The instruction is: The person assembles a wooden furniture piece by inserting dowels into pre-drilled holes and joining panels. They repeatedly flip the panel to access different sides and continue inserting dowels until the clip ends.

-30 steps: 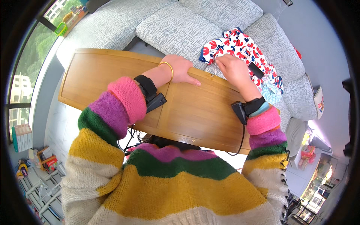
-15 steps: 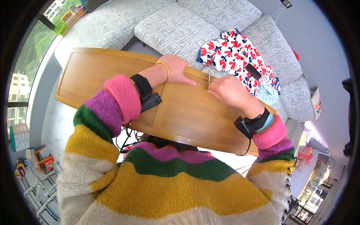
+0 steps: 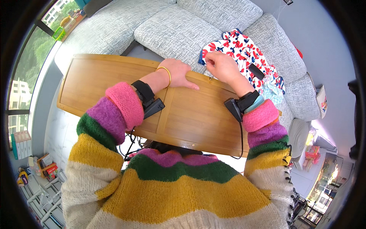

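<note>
A long wooden panel (image 3: 206, 118) with a raised frame lies across in front of me. My left hand (image 3: 176, 74) rests on its far edge, thumb stretched over the top and fingers reaching over the rim, holding the panel there. Just beyond that edge, to the right, my right hand (image 3: 223, 68) is raised with its fingers curled and pinched together. What it holds, if anything, is hidden. Below its fingers a small metal fitting (image 3: 210, 78) shows at the panel's far edge.
Behind the panel stands a grey sofa (image 3: 167, 32). A white garment with red and blue prints (image 3: 240, 47) lies on it, with a black phone-like object (image 3: 256, 71) on top. Windows (image 3: 32, 57) line the left. A low white cabinet (image 3: 305, 171) stands at the right.
My right hand has lifted away from the panel's far edge, moving up and slightly left. The thin metal rod seen by its fingers is out of sight. My left hand stays in place.
</note>
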{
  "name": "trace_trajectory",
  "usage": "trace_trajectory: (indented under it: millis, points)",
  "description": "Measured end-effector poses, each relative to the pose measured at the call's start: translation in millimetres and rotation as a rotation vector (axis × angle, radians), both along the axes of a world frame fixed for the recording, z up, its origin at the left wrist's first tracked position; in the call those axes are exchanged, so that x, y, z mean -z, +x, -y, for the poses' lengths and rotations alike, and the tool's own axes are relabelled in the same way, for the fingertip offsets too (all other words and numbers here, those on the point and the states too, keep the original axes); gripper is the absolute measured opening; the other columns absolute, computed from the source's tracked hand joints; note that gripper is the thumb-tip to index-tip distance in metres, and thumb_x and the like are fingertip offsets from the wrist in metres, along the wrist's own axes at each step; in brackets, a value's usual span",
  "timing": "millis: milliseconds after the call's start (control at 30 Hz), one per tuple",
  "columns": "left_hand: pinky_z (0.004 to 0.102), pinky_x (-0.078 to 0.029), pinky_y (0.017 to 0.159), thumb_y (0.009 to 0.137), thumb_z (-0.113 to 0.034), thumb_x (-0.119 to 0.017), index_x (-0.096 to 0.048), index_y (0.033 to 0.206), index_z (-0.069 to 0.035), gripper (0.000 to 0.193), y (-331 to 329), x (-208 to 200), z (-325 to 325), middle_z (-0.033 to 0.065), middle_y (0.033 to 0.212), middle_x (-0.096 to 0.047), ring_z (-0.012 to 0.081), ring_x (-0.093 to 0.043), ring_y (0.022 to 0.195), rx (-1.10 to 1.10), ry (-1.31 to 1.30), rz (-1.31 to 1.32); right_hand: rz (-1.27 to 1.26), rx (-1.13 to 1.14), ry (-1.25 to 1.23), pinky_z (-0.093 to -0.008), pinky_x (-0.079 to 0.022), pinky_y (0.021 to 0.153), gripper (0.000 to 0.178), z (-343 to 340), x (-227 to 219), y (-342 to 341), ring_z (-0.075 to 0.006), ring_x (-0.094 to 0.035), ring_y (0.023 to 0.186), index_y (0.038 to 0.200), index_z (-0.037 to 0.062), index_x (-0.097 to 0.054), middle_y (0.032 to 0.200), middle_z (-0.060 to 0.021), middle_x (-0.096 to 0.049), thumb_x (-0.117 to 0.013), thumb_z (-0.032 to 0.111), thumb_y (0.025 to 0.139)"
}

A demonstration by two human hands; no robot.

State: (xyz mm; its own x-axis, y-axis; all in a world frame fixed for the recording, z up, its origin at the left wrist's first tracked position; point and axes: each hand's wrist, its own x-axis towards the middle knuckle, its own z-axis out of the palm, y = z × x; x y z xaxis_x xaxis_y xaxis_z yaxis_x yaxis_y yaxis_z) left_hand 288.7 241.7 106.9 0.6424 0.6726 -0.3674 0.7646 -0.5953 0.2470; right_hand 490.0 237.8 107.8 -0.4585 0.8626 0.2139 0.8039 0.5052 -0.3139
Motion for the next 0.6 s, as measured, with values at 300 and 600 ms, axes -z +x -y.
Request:
trace_trajectory:
  millis: [300, 600]
  points:
    - [0.0398, -0.049, 0.081, 0.062, -0.082, -0.051, -0.064, 0.103, -0.007, 0.087, -1.6, 0.2, 0.4, 0.0148, 0.099, -0.066, 0.0303, -0.062, 0.096, -0.029, -0.014, 0.000, 0.230, 0.008, 0.167, -0.0395, -0.049, 0.054, 0.017, 42.5, -10.9, 37.9, -0.0290, -0.062, 0.064, 0.077, 0.0064, -0.057, 0.072, -0.0110, -0.061, -0.056, 0.022, 0.084]
    - [0.0398, -0.049, 0.081, 0.064, -0.080, -0.051, -0.064, 0.101, -0.005, 0.085, -2.0, 5.6, 0.8, 0.0157, 0.098, -0.066, 0.0303, -0.062, 0.095, -0.013, 0.027, 0.019, 0.188, -0.134, -0.264, -0.0447, -0.049, 0.062, 0.016, 72.3, -21.1, 25.9, -0.0359, -0.061, 0.069, 0.077, 0.0058, -0.059, 0.072, -0.0154, -0.062, -0.060, 0.022, 0.081]
